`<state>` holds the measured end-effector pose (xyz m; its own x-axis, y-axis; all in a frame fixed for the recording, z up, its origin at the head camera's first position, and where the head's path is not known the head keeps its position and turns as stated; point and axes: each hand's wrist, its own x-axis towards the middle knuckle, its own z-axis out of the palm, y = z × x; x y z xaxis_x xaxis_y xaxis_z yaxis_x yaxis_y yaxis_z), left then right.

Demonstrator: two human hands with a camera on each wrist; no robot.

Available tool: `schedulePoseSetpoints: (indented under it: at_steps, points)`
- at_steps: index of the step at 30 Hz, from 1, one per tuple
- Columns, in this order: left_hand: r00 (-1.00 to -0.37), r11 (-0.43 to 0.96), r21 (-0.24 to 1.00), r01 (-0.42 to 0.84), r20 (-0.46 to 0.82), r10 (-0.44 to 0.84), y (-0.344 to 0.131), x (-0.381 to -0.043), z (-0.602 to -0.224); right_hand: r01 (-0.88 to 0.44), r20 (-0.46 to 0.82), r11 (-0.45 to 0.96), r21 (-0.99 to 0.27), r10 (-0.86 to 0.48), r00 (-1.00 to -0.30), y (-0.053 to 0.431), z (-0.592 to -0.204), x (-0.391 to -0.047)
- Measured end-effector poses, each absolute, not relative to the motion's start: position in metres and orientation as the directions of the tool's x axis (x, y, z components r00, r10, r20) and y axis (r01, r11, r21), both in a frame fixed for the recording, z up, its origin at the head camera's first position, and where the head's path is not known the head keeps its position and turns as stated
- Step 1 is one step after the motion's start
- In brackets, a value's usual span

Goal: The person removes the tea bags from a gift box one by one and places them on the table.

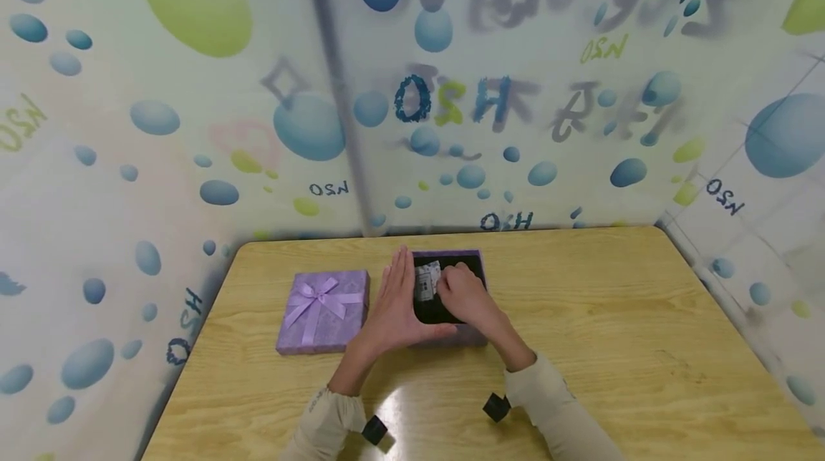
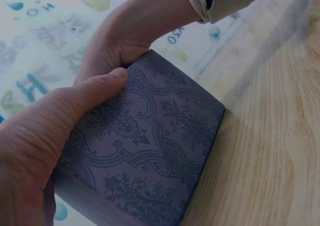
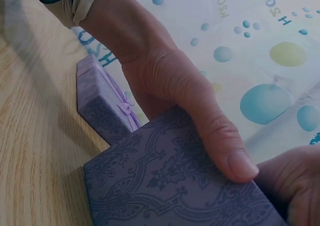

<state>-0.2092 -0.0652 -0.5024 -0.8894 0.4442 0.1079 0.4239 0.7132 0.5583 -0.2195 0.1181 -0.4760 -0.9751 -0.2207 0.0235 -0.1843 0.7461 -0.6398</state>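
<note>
A purple patterned gift box [image 1: 473, 336] stands uncovered on the table, its inside lined in black. My left hand [image 1: 393, 307] lies along its left side with straight fingers, the thumb stretched over the front wall. In the right wrist view that thumb [image 3: 227, 146] presses on the front wall near the rim. My right hand [image 1: 465, 296] reaches into the box with curled fingers, at the right edge of a small silvery-white printed packet [image 1: 426, 282]. It seems to pinch the packet; the fingertips are hidden. Both wrist views hide the box's inside behind its front wall.
Left of the box lies its purple square lid [image 1: 325, 311], with a lilac ribbon bow [image 1: 320, 294] on top. The wooden table [image 1: 599, 346] meets a wall covering [image 1: 548, 124] printed with blue and green drops at its back edge.
</note>
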Motion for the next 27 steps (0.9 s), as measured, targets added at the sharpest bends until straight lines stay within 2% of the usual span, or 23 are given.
schedulePoseSetpoints:
  at_steps: [17, 27]
  points:
    - [-0.891, 0.710, 0.563, 0.424, 0.117, 0.439, -0.064, -0.208, -0.501, -0.242, 0.088, 0.716, -0.654, -0.245, -0.966, 0.128, -0.454, -0.215]
    - [-0.894, 0.710, 0.571, 0.413, 0.106, 0.436, -0.063, -0.208, -0.500, -0.196, 0.025, 0.663, -0.723, -0.258, -0.966, 0.152, -0.443, -0.219]
